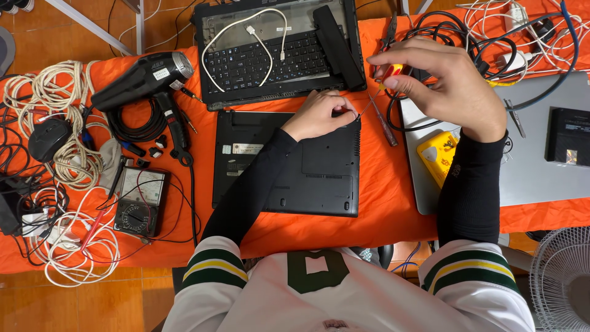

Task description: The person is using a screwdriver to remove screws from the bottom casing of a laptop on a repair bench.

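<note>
cable pile: far left on the orange worktop (381, 209) you've got white and black cords (55, 117) all knotted up, soft and floppy, and you can't really trace where any one ends.
hair dryer: black hair dryer (144, 77) lies on its side above a multimeter (138, 200); neither is being touched.
upside-down laptop: the black laptop (319, 172) sits base-up in the middle, just in front of you. I'd guess it's stiff and a bit heavy, with a plastic shell that scratches easily, so take it by the edges, not the panel.
left hand: your left hand (319, 114) rests on the laptop's top right corner, fingers curled closed; whether they pinch a screw or just brace, I can't tell.
screwdriver: thin screwdriver (376, 98), red and yellow handle, skinny metal shaft slanting down toward that corner. Light, stiff, probably slippery at the shaft, so hold the handle.
right hand: your right hand (442, 83) grips the handle top between fingertips and thumb.
hard to see: the tip is hidden behind your left fingers; the silver laptop (534, 178) on the right is half buried under cables.
</note>
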